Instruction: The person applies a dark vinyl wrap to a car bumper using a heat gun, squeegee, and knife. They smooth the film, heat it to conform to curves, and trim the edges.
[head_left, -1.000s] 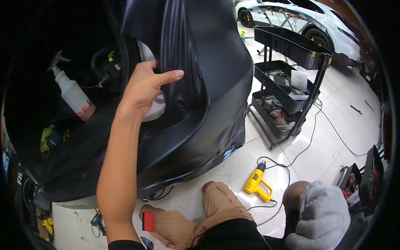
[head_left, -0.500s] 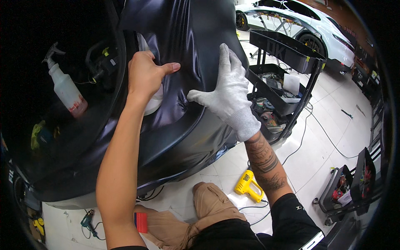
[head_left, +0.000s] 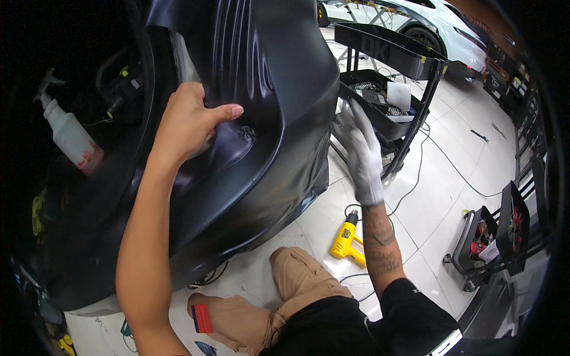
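A dark, glossy wrap film [head_left: 306, 65] covers the car's body panel, with long folds running down beside my left hand. My bare left hand [head_left: 187, 121] is closed at the film's loose edge, fingers curled under and thumb sticking out to the right. Next to it a strip of pale bodywork [head_left: 187, 59] shows through a gap. Below the thumb the film is puckered. My right hand [head_left: 361, 148], in a light grey glove, is off to the right of the panel's edge, fingers stretched out and holding nothing; its fingertips are partly blurred.
A black tool trolley [head_left: 380, 50] stands right of the panel. On the floor lies a yellow heat gun [head_left: 344, 241] with its cord. A spray bottle [head_left: 72, 136] shows at left, a red squeegee [head_left: 202, 318] by my leg. A smaller cart [head_left: 475, 261] and white car [head_left: 457, 35] are farther right.
My right gloved hand has come off the film and moved right and down, past the panel's edge. My left hand stays at the film edge. The view has shifted slightly.
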`<state>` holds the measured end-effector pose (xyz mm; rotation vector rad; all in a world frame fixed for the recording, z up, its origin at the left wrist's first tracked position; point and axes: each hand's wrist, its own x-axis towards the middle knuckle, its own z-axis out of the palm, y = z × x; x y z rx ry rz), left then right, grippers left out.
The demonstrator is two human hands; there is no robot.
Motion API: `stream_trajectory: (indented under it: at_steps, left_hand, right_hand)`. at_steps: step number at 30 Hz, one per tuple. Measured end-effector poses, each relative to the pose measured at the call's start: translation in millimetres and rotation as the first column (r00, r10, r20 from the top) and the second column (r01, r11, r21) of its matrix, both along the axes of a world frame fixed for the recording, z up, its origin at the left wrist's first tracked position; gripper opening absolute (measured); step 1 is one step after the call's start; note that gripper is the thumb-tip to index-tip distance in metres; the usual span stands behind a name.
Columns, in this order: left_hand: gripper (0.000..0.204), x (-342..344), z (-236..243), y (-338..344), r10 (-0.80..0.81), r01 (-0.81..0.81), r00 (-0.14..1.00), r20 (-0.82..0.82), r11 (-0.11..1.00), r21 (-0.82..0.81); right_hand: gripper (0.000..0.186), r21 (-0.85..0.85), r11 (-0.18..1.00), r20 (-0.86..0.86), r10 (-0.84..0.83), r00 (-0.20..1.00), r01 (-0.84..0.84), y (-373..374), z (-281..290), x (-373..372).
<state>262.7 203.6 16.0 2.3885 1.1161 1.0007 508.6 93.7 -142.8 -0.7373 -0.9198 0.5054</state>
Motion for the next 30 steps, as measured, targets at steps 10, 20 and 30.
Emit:
stream_trajectory:
  at_steps: [10,20,30]
  left_hand:
    - [0.052,0.8,3.3,4.6,-0.063,0.06,0.995,-0.071,0.997,-0.05]
    - [0.05,-3.1,-12.1,5.6,-0.113,0.114,0.988,0.102,0.994,0.002]
    - [0.035,-13.2,-10.0,0.8,-0.191,0.191,0.981,0.012,0.981,0.024]
  right_hand:
    - [0.05,-0.661,-0.048,0.65,0.462,0.603,0.749,-179.7,-498.8,35.6]
    - [0.045,-0.926,0.107,0.375,0.383,0.844,0.363,-162.7,-442.3,48.5]
    - [0.051,-0.424,0.892,-0.323,0.011,0.946,-0.155,-234.0,-135.0,37.8]
